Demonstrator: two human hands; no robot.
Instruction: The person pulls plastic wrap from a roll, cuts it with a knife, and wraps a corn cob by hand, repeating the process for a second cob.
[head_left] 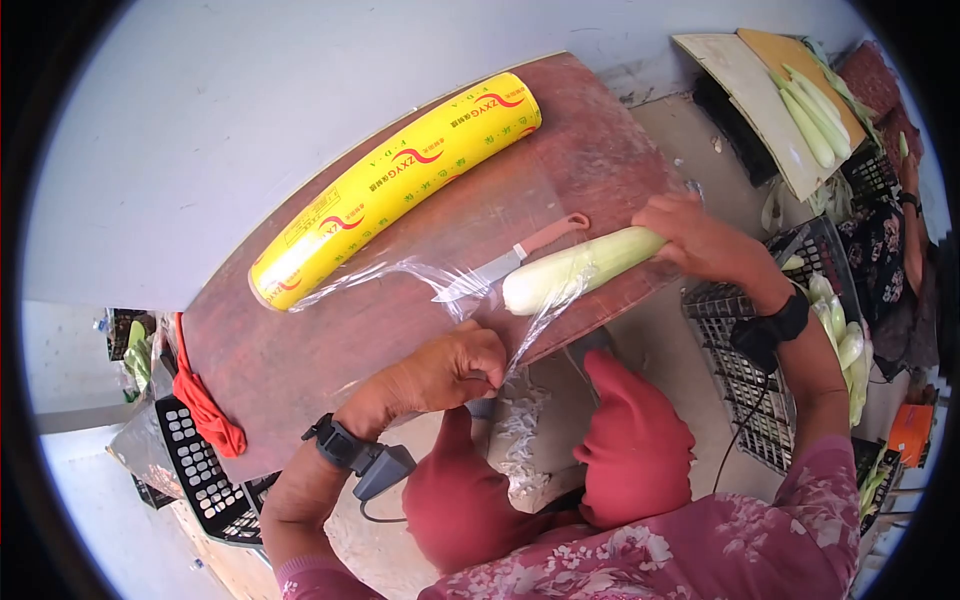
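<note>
My right hand (672, 232) is closed around the narrow end of a long pale green vegetable (575, 272), whose thick whitish end points left. Clear cling film (548, 325) lies partly over it and stretches down to my left hand (470, 365). That hand is closed, its fingers pinching the film at the table's near edge. Just behind the vegetable lies a knife (500, 266) with a brown handle, its blade partly under film. A large yellow roll of cling film (395, 190) rests across the back of the table, with a loose sheet drawn out from it.
The reddish-brown table (290, 375) stands against a pale wall. A red cloth (205, 400) hangs over its left edge above a black crate (205, 475). On the right, a black crate (735, 350) stands beside more pale vegetables (845, 335). Another person's arm (912, 230) shows at far right.
</note>
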